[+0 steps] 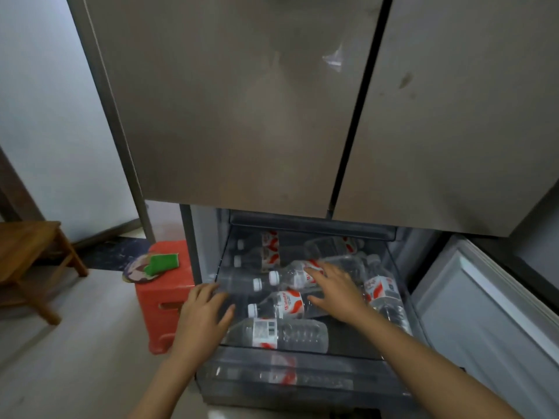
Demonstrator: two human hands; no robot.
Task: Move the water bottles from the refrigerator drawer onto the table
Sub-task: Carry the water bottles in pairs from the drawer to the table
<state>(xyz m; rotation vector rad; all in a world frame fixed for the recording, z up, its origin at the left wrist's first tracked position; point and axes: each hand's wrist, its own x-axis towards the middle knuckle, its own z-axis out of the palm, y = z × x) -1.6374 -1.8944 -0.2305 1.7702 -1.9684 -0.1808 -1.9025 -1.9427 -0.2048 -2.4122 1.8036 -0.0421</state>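
Note:
The refrigerator drawer (302, 385) is pulled out below the closed upper doors. Several clear water bottles with red-and-white labels lie on their sides in it. One bottle (278, 332) lies nearest the front, another bottle (281, 305) just behind it. My left hand (202, 313) hovers over the drawer's left edge with fingers spread, holding nothing. My right hand (335, 290) reaches over the middle of the pile, fingers straight, above a bottle (290, 278) lying crosswise. Whether it touches that bottle is unclear.
A red plastic stool (163, 297) with a green cloth (160, 263) on it stands left of the drawer. A wooden table (27, 258) is at the far left. A second lower door (484, 313) hangs open on the right.

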